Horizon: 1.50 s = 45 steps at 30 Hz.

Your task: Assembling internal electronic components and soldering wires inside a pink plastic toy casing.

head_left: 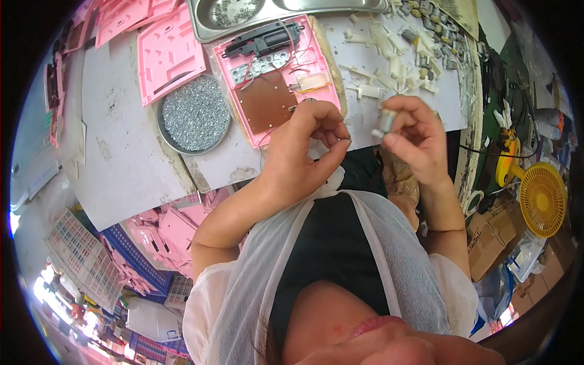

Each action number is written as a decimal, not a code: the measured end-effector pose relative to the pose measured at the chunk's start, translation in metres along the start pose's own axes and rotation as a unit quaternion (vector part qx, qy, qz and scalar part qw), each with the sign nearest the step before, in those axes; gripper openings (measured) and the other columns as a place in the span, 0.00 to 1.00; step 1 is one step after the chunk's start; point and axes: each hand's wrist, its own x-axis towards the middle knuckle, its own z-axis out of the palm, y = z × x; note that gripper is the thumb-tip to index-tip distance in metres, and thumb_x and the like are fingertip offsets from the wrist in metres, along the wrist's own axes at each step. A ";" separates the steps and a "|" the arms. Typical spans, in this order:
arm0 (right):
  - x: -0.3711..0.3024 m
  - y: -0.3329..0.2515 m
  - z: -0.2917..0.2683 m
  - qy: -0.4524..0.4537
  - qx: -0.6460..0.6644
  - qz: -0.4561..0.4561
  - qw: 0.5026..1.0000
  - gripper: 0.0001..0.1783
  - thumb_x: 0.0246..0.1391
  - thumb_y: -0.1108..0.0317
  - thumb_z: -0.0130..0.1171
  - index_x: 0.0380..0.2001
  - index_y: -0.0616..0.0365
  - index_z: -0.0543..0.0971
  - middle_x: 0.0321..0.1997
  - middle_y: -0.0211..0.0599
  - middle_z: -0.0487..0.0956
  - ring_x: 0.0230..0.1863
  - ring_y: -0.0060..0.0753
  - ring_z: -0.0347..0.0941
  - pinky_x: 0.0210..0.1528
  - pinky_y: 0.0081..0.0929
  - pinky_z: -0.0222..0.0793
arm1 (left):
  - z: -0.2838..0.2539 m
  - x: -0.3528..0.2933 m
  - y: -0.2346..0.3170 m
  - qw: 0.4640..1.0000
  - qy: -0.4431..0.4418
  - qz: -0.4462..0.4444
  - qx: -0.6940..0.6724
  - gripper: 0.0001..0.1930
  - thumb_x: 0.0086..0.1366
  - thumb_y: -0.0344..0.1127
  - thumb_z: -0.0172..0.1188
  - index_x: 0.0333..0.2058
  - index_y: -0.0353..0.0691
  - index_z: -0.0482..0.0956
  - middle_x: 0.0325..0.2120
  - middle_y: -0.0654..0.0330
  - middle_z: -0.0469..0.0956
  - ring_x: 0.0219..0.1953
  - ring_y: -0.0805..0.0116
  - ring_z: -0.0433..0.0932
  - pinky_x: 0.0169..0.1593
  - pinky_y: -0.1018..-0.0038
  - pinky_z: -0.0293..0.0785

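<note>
My left hand point(307, 137) is closed in a pinch at the table's front edge, with a tiny dark piece between thumb and forefinger that is too small to name. To its right, my right hand point(420, 137), slightly blurred, grips a small silvery motor point(387, 121) with a whitish end. Just beyond my left hand lies a pink plastic housing point(323, 56) on a padded base. Inside it are a brown circuit board point(263, 104), a black mechanism point(261, 41), thin wires and a pale block point(314, 82).
Left of the housing stands a round metal bowl point(163, 131) of small silvery screws, beside pink panels point(167, 55). A steel tray point(274, 11) is at the back. Loose white plastic parts point(392, 58) and several small motors point(433, 24) lie right. A yellow fan point(541, 199) stands lower right.
</note>
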 end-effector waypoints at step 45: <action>0.042 -0.007 0.033 -0.092 -0.328 -0.431 0.835 0.24 0.37 0.75 0.76 0.42 0.61 0.82 0.30 0.36 0.81 0.26 0.37 0.75 0.27 0.30 0.70 | -0.022 -0.003 0.001 0.964 0.043 0.203 0.166 0.12 0.53 0.17 0.67 0.36 0.33 0.76 0.34 0.51 0.81 0.36 0.58 0.81 0.41 0.68 0.78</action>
